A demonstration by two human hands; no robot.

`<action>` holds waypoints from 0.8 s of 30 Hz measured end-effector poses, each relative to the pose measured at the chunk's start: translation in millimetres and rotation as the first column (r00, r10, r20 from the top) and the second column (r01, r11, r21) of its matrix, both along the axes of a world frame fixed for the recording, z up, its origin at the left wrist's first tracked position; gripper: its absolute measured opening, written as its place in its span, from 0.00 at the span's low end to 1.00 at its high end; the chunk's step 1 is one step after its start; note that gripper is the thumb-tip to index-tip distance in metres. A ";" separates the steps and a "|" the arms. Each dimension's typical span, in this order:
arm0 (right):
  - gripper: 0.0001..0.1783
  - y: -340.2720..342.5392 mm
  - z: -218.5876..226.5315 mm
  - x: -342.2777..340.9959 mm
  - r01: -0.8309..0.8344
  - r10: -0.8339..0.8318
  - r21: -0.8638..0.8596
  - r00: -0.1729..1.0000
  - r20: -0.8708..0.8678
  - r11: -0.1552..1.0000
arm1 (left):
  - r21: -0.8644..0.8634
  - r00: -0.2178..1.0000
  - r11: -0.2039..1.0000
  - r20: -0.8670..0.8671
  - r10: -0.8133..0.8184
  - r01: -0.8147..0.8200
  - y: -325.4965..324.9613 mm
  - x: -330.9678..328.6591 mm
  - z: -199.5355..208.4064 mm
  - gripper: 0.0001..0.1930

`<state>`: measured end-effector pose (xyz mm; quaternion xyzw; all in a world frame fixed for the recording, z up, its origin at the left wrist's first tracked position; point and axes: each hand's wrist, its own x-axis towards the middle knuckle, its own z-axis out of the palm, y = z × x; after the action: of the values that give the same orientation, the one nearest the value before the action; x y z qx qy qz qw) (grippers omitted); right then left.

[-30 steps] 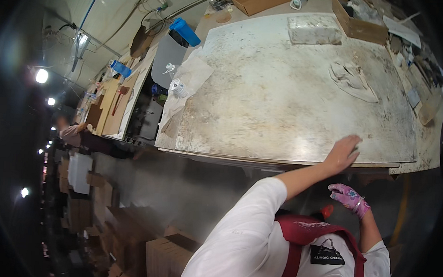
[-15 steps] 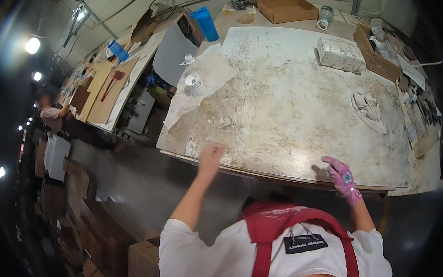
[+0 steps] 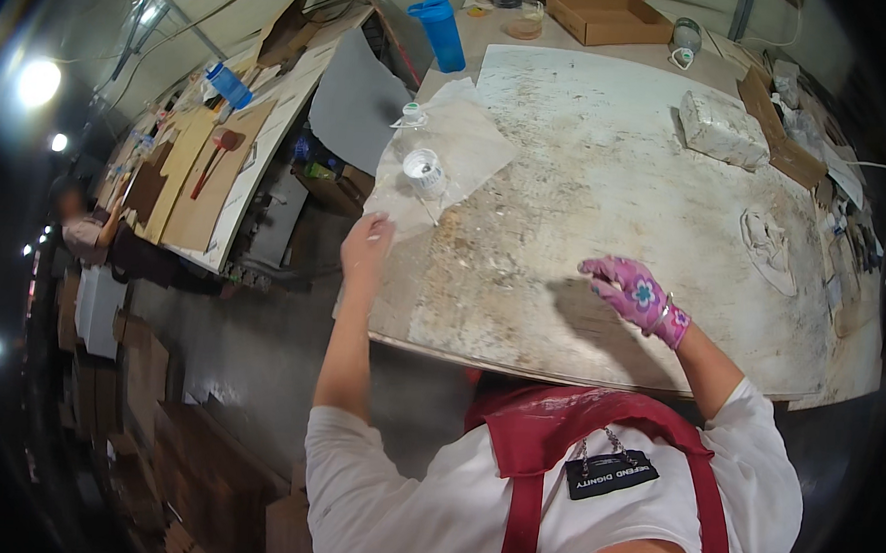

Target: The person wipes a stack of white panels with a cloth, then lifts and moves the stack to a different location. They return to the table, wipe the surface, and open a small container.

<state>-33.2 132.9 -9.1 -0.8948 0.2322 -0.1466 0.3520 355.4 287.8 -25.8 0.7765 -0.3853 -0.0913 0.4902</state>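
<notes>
My bare left hand (image 3: 368, 243) is over the left edge of the worktable (image 3: 607, 215), its fingers curled together at the near end of a thin whitish sheet (image 3: 475, 138). Whether they pinch the sheet or something small is unclear. On that sheet stand a white cup-like container (image 3: 423, 173) and a clear bottle with a white top (image 3: 409, 123). A thin stick (image 3: 428, 210) lies just below the container. My right hand (image 3: 633, 291), in a pink flowered glove, hovers above the table's near part. Its fingers are loosely bent, apart from the thumb, with nothing visible between them.
A blue pitcher (image 3: 440, 36) and an open cardboard box (image 3: 607, 15) stand at the back. Toward the right are a wrapped whitish block (image 3: 723, 131) and a crumpled cloth (image 3: 768, 251). Another person (image 3: 90, 233) stands by the left bench, where a red mallet (image 3: 216, 159) lies.
My left hand has moved forward and left to the sheet's near end. The gloved right hand has come forward and left over the table. The view has shifted slightly.
</notes>
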 end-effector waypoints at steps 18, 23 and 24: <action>0.08 -61.4 -14.4 324.2 -0.131 -0.039 -0.648 0.970 -0.241 0.750 | 0.092 0.974 0.972 0.049 -0.223 0.218 -123.9 59.1 -54.6 0.42; 0.07 -78.0 -8.0 331.3 -0.196 -0.001 -0.631 0.955 -0.297 0.750 | 0.044 0.955 0.959 -0.117 -0.274 0.280 -137.8 66.2 -87.3 0.43; 0.10 -78.2 -0.2 335.9 -0.275 0.051 -0.569 0.925 -0.378 0.775 | 0.009 0.943 0.957 -0.170 -0.286 0.291 -135.3 61.7 -77.8 0.44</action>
<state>302.8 54.6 -9.3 -0.9884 0.1498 -0.0251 0.0089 417.1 152.4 -103.5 0.7095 -0.4508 -0.2332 0.4888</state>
